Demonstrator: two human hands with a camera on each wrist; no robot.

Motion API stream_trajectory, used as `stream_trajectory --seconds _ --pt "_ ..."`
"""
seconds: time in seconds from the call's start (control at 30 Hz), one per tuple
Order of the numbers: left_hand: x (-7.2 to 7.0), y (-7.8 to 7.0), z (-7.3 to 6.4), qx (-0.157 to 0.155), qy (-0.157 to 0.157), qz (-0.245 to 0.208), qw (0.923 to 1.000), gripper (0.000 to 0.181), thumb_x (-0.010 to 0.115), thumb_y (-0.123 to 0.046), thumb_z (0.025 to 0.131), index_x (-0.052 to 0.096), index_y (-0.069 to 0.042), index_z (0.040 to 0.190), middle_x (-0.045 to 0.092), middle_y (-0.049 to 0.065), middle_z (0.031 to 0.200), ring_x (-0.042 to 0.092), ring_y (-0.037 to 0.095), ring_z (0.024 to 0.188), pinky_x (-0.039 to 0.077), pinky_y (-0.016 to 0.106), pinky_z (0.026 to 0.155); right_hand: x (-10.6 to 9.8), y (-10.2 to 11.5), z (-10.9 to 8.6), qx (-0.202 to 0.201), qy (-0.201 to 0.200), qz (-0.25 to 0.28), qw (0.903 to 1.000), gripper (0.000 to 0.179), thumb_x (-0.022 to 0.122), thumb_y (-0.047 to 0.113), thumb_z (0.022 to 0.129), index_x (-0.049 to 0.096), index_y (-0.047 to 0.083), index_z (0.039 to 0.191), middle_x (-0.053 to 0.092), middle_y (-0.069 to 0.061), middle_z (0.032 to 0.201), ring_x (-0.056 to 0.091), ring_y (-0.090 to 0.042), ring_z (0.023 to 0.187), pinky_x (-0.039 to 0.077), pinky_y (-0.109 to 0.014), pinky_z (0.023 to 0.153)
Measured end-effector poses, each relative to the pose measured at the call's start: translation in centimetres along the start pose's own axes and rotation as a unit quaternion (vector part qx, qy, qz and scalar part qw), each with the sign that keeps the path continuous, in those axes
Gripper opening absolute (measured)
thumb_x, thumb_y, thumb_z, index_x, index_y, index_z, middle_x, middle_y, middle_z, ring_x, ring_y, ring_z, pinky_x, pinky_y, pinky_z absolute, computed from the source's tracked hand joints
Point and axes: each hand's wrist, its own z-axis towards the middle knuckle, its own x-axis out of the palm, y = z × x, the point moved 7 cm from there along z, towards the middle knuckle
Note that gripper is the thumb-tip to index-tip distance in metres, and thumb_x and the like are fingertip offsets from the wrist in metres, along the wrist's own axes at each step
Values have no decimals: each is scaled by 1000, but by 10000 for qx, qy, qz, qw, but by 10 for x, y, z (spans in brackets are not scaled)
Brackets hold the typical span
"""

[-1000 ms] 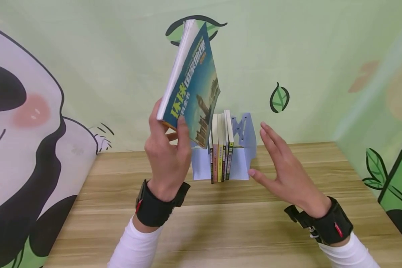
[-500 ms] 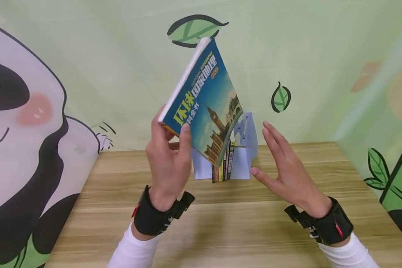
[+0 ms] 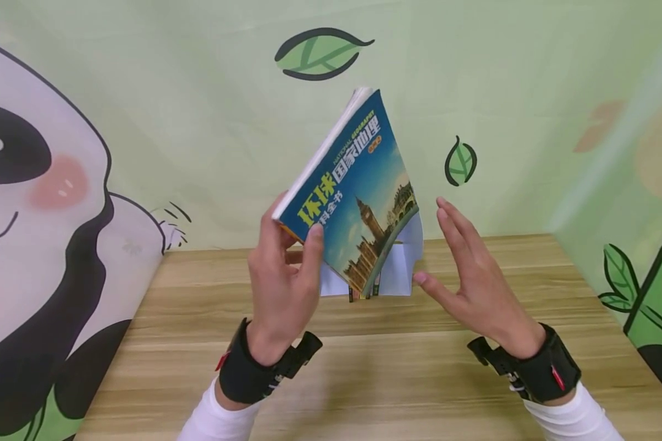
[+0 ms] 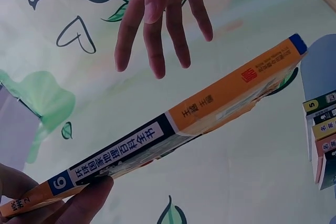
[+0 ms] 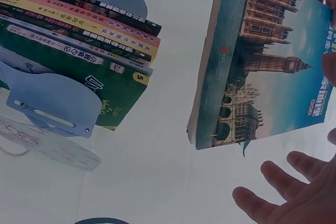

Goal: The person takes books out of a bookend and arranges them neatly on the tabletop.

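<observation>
My left hand [image 3: 284, 275] grips a blue paperback book [image 3: 358, 190] at its lower left corner, thumb on the cover and fingers behind. The book is tilted in the air, its front, with a clock tower and Chinese title, turned toward the head camera. In the left wrist view its orange and dark spine [image 4: 118, 150] shows. My right hand [image 3: 477, 282] hovers to the right of the book, fingers extended, holding nothing. Behind the book, a light blue book stand [image 3: 398, 269] is partly hidden; the right wrist view shows its row of upright books [image 5: 79, 35].
The stand sits on a wood-grain table [image 3: 198, 343] near its back edge. A pale green cloth backdrop [image 3: 209, 122] with leaves and a large panda [image 3: 33, 214] rises behind and beside the table. Both wrists wear black straps [image 3: 248, 367] with small cameras.
My left hand has brought the book down and to the right, turning its cover more toward the head camera. It now covers most of the row of books. The right hand stays nearly still.
</observation>
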Motion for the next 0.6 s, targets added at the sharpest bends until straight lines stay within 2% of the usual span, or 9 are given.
stream_trajectory --seconds 0.33,0.5,0.6 --pt "3 4 -10 -200 344 -268 9989 47 59 -2 96 42 4 139 67 19 123 74 27 90 59 23 61 -1 1 1 12 -62 20 10000 80 41 59 99 19 8 156 26 -14 161 35 -31 144 34 -60 112" --pt "4 7 -18 -342 509 -432 9972 47 60 -1 95 43 1 139 67 19 123 74 27 89 59 25 60 1 0 1 51 -39 19 10000 80 39 59 99 18 9 157 25 -15 162 34 -33 145 34 -64 110" --pt "6 8 -25 -313 613 -469 9965 48 59 1 95 43 1 140 66 20 124 73 27 91 59 26 60 3 -2 0 122 -16 45 9999 79 39 60 99 18 11 157 25 -15 162 34 -34 145 34 -64 109"
